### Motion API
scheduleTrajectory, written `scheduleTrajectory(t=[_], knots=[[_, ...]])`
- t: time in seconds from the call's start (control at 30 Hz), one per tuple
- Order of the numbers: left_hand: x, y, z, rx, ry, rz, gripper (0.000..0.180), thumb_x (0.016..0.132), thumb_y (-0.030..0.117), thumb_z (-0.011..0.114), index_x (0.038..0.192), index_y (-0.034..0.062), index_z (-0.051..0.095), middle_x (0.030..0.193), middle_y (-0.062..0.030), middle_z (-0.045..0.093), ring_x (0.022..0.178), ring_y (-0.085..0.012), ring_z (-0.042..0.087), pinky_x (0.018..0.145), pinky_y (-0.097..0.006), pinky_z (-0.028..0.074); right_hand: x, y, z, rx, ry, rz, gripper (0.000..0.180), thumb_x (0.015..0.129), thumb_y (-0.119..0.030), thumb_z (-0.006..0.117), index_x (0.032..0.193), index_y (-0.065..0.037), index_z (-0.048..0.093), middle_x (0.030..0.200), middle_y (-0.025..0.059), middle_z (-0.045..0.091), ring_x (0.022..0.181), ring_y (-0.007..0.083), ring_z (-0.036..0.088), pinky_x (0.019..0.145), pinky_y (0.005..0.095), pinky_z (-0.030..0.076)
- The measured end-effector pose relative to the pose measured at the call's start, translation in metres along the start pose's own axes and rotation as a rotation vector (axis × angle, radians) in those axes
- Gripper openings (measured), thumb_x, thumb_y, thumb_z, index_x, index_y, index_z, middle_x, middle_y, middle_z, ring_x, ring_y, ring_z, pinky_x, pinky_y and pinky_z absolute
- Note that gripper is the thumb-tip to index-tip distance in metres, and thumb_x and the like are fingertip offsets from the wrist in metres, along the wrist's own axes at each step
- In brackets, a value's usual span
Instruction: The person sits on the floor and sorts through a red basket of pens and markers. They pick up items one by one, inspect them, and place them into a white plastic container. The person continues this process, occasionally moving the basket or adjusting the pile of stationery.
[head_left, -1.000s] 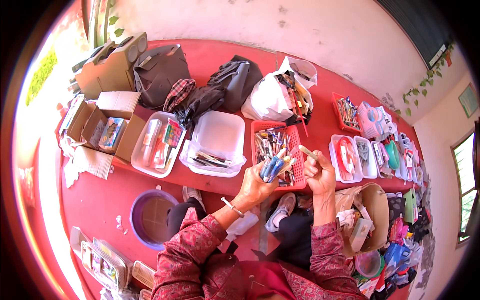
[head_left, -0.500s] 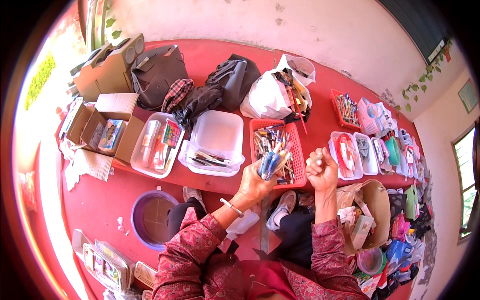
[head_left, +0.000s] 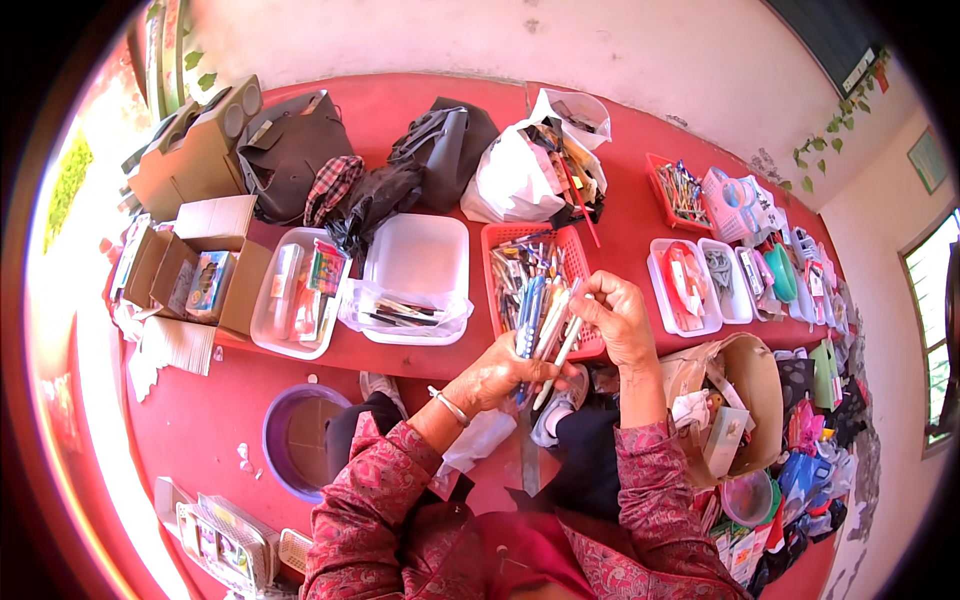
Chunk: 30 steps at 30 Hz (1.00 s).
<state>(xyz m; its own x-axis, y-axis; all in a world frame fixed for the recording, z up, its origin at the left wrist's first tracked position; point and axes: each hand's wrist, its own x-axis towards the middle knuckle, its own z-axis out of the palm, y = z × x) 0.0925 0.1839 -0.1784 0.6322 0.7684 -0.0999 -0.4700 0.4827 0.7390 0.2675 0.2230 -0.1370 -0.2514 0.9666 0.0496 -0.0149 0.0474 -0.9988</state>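
Your left hand (head_left: 497, 377) is clenched around a bundle of pens (head_left: 540, 322), blue and pale barrels fanning upward over the near edge of the red basket (head_left: 574, 243). Your right hand (head_left: 620, 318) pinches one pale pen (head_left: 566, 350) at the right of that bundle, its tip slanting down toward your lap. The basket, full of more pens, sits on the red table (head_left: 400, 110) beside a clear lidded tub (head_left: 417, 256).
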Motion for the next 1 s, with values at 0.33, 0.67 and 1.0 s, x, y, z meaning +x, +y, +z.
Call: scheduleTrajectory(t=[0.33,0.67,1.0], knots=[[0.003,-0.012,-0.011,-0.215,-0.106,-0.054,0.027,0.069,0.007,0.069,0.088,0.0025,0.050,0.068,-0.0072,0.056,0.060,-0.0178,0.059,0.056,-0.030,0.051,-0.001,0.004,0.028,0.176,-0.179,-0.094,0.065,0.077,-0.028,0.068,0.124,0.003,0.036,0.101,0.0118,0.055,0.090,0.0162,0.055,0.081,0.0279,0.043],[-0.001,-0.019,-0.015,-0.320,-0.293,-0.160,0.036,0.075,0.022,0.066,0.098,-0.0029,0.053,0.083,-0.0153,0.061,0.082,-0.0287,0.062,0.078,-0.039,0.050,-0.001,0.014,0.044,0.547,-0.139,0.297,0.027,0.069,-0.002,0.064,0.093,0.000,0.051,0.070,0.0078,0.058,0.061,0.0175,0.059,0.056,0.0266,0.051],[0.005,-0.024,-0.020,-0.347,-0.276,-0.068,0.019,0.076,0.013,0.062,0.087,0.0015,0.050,0.061,-0.0041,0.049,0.054,-0.0171,0.054,0.054,-0.033,0.049,0.010,0.016,0.032,0.197,-0.043,0.019,0.049,0.076,-0.020,0.065,0.114,0.002,0.044,0.094,0.0129,0.057,0.084,0.0184,0.056,0.075,0.0313,0.044]])
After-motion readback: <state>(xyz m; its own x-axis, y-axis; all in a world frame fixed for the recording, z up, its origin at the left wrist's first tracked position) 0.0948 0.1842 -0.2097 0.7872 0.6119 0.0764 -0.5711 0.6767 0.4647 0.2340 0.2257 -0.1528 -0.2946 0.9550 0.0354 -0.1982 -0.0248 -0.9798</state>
